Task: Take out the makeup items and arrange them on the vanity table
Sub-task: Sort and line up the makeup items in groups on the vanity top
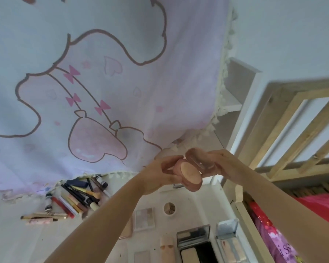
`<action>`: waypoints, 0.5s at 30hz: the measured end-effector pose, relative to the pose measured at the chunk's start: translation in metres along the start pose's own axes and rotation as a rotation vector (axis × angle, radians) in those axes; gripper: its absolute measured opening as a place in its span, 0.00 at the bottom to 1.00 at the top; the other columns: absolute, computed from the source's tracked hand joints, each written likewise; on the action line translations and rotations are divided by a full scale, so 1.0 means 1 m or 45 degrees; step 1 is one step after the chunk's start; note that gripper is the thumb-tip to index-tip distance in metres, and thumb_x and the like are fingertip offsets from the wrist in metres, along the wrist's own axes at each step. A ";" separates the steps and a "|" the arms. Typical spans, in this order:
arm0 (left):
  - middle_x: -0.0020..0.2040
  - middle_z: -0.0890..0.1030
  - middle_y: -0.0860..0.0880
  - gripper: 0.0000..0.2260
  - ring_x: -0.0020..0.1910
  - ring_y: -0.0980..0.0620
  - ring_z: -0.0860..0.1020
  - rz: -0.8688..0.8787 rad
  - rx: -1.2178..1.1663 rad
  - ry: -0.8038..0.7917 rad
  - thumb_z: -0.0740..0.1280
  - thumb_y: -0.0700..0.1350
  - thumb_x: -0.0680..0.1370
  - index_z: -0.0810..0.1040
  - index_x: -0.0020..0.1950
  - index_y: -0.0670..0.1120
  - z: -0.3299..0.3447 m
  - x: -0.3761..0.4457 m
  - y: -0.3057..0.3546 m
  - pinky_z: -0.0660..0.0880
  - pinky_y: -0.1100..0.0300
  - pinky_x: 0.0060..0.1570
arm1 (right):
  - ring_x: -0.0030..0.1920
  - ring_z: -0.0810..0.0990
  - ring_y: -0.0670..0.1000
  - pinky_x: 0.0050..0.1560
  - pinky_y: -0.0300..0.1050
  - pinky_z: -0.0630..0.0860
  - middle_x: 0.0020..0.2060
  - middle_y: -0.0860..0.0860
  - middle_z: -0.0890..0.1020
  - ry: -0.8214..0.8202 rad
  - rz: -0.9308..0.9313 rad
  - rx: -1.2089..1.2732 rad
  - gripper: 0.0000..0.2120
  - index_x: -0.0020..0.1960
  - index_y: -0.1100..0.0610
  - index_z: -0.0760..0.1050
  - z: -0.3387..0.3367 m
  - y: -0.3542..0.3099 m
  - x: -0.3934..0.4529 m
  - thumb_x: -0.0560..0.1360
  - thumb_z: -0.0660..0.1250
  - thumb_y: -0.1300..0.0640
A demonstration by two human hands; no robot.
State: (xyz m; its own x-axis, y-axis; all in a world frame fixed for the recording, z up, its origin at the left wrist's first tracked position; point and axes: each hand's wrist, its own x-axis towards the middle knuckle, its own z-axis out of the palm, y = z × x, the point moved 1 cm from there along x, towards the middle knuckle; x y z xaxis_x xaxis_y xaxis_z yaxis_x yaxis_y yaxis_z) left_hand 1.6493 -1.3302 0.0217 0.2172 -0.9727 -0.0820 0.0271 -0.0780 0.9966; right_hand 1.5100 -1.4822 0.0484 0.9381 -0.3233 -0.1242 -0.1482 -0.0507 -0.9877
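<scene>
Round pink compact point(190, 174) held in the air at centre frame, hinged open: base with a pale pressed-powder pan tilted toward the camera, lid point(197, 158) swung up at 1 o'clock of the base. It is well above the worktop point(17, 234), not resting on anything.

Left hand point(160, 172): grip closed round the base from 9 o'clock, fingers curled on its rim. Right hand point(219, 164): grip closed on the lid from 3 o'clock, fingertips on the lid's edge. Judgement: one hand steadies the base while the other works the hinge, so the item is probably being checked, or set open, before it is put down.

At 7 o'clock of the compact, a loose pile of pencils, tubes and brushes point(74, 198) lies on the worktop, mostly fanned side by side. At 6 o'clock, flat palettes: a pale eyeshadow palette point(144, 217), an open mirrored case point(194, 238), another open case point(228, 236) at 5 o'clock. Judgement: like is grouped with like, so the compact most likely belongs among the flat cases.

Behind, from 9 to 12 o'clock, a pastel cartoon-print cloth point(103, 63) hangs. A wooden frame point(292, 130) stands at 3 o'clock.
</scene>
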 end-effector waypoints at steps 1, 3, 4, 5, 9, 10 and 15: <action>0.53 0.78 0.50 0.27 0.51 0.53 0.78 -0.019 -0.022 -0.001 0.70 0.36 0.62 0.72 0.61 0.46 -0.002 -0.001 -0.003 0.76 0.61 0.48 | 0.41 0.83 0.54 0.38 0.40 0.79 0.37 0.61 0.83 0.034 0.027 0.073 0.12 0.44 0.61 0.81 0.001 0.001 0.002 0.74 0.61 0.56; 0.55 0.76 0.47 0.30 0.52 0.50 0.76 -0.049 -0.067 -0.007 0.69 0.35 0.63 0.68 0.64 0.43 -0.004 -0.005 -0.007 0.76 0.59 0.49 | 0.39 0.84 0.54 0.36 0.43 0.80 0.37 0.57 0.84 0.132 0.091 0.265 0.14 0.45 0.57 0.80 0.004 0.004 0.008 0.77 0.57 0.54; 0.55 0.76 0.46 0.29 0.53 0.50 0.77 -0.057 -0.095 -0.006 0.68 0.34 0.63 0.68 0.63 0.43 -0.005 -0.007 -0.009 0.76 0.59 0.49 | 0.39 0.84 0.55 0.35 0.45 0.81 0.37 0.58 0.83 0.196 0.118 0.323 0.15 0.47 0.57 0.79 0.005 0.006 0.011 0.78 0.56 0.52; 0.55 0.76 0.47 0.28 0.52 0.51 0.77 -0.060 -0.122 -0.007 0.68 0.34 0.63 0.70 0.62 0.44 -0.005 -0.009 -0.011 0.77 0.60 0.48 | 0.38 0.83 0.56 0.35 0.45 0.81 0.37 0.60 0.82 0.254 0.136 0.303 0.16 0.47 0.57 0.78 0.005 0.008 0.014 0.78 0.55 0.49; 0.52 0.80 0.53 0.25 0.51 0.55 0.79 -0.112 -0.181 -0.033 0.67 0.29 0.65 0.73 0.58 0.49 -0.002 -0.012 -0.032 0.77 0.62 0.47 | 0.34 0.83 0.52 0.35 0.43 0.81 0.40 0.57 0.80 0.225 0.162 0.014 0.10 0.47 0.54 0.74 0.007 0.031 0.015 0.78 0.56 0.51; 0.54 0.80 0.51 0.26 0.51 0.54 0.79 -0.154 -0.155 -0.021 0.67 0.28 0.66 0.73 0.60 0.48 -0.001 -0.011 -0.040 0.78 0.61 0.49 | 0.34 0.83 0.51 0.36 0.42 0.81 0.41 0.55 0.79 0.213 0.175 -0.015 0.06 0.47 0.53 0.73 0.005 0.038 0.014 0.78 0.58 0.56; 0.53 0.76 0.52 0.27 0.48 0.57 0.76 -0.306 0.350 0.000 0.70 0.30 0.67 0.70 0.63 0.46 0.022 0.011 -0.076 0.75 0.71 0.43 | 0.45 0.78 0.55 0.39 0.38 0.80 0.46 0.59 0.71 0.268 0.358 -0.238 0.04 0.48 0.61 0.67 -0.008 0.079 0.011 0.78 0.54 0.65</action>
State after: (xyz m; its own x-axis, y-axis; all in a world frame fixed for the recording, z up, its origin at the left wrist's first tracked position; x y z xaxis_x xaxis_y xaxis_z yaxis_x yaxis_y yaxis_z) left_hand 1.6280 -1.3401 -0.0543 0.2366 -0.9194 -0.3141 -0.1858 -0.3602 0.9142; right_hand 1.5062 -1.4970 -0.0307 0.7710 -0.5349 -0.3457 -0.4626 -0.0974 -0.8812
